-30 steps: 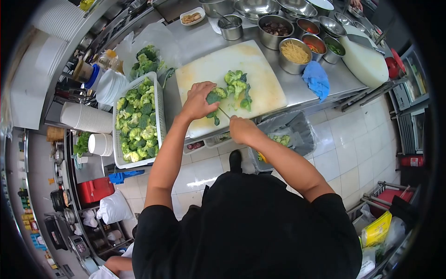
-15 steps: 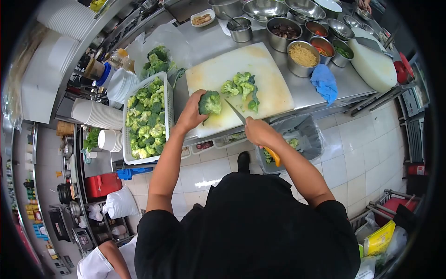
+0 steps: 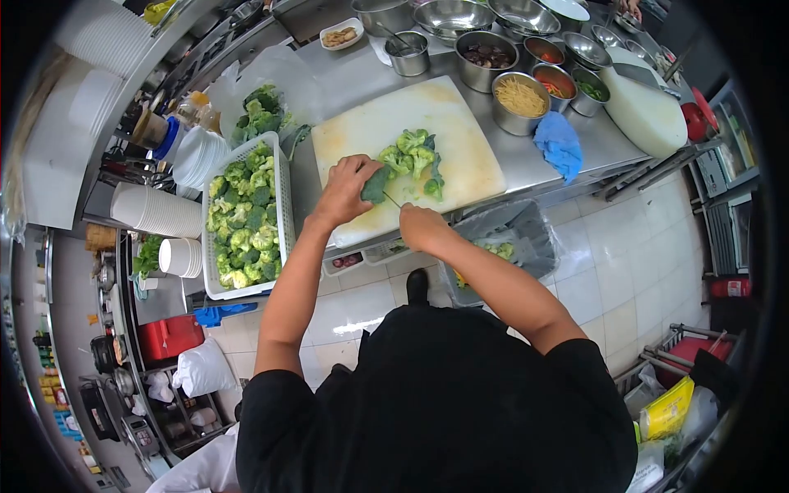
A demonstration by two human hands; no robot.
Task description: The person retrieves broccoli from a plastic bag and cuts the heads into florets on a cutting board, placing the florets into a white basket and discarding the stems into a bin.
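My left hand (image 3: 347, 191) is closed on a head of broccoli (image 3: 376, 186) over the left front part of the white cutting board (image 3: 464, 131). In my right hand (image 3: 421, 228) is a knife (image 3: 392, 199), its blade pointing up and left, with the tip at the broccoli. Much of the blade cannot be made out, and the handle is hidden by the hand. Several cut broccoli florets (image 3: 411, 154) lie on the board just beyond the blade. Left of the board, a white plastic basket (image 3: 285, 209) is filled with florets.
A grey bin (image 3: 534, 246) with scraps stands below the counter's front edge. Behind the board are a steel pot (image 3: 486, 62) and a container of yellow strips (image 3: 519, 97). A blue cloth (image 3: 559, 146) lies to the right. More broccoli (image 3: 259, 111) rests on a plastic bag.
The broccoli has turned in my left hand, its dark green side now facing up. My right hand has brought the knife left, against it. The whole view has shifted slightly.
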